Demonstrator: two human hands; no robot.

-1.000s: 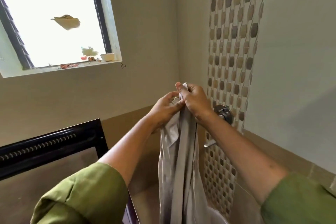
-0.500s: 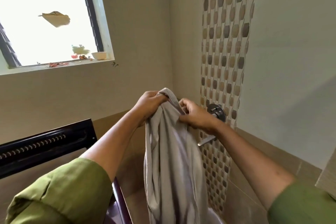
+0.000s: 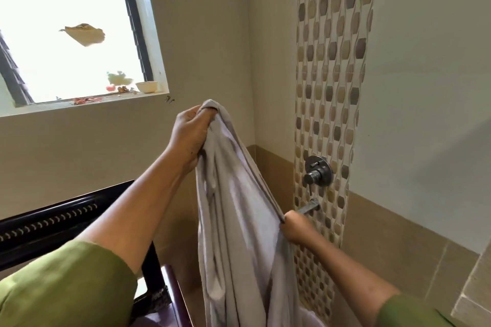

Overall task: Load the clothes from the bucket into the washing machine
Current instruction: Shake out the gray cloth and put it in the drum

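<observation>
While the left hand [image 3: 191, 133] is raised high with its fingers curled tight round the top fold of a pale grey garment [image 3: 233, 220], the right hand [image 3: 295, 225] sits lower and to the right, gripping the garment's edge in a closed fist. Between the two hands the edge runs taut on a slant, and the rest of the cloth hangs down in long folds to the bottom of the view, in the middle of the scene and in front of the wall corner. Both forearms are bare, ending in green sleeves [image 3: 66, 287] at the near corners. Just beyond the right hand a metal tap [image 3: 308, 206] juts from a strip of patterned mosaic tile [image 3: 332, 61], with a round shower valve [image 3: 317, 170] above it. To the near left stands a dark glossy frame [image 3: 53, 223]. High on the far left a bright window [image 3: 66, 29] has a small bowl [image 3: 146, 86] on its sill.
</observation>
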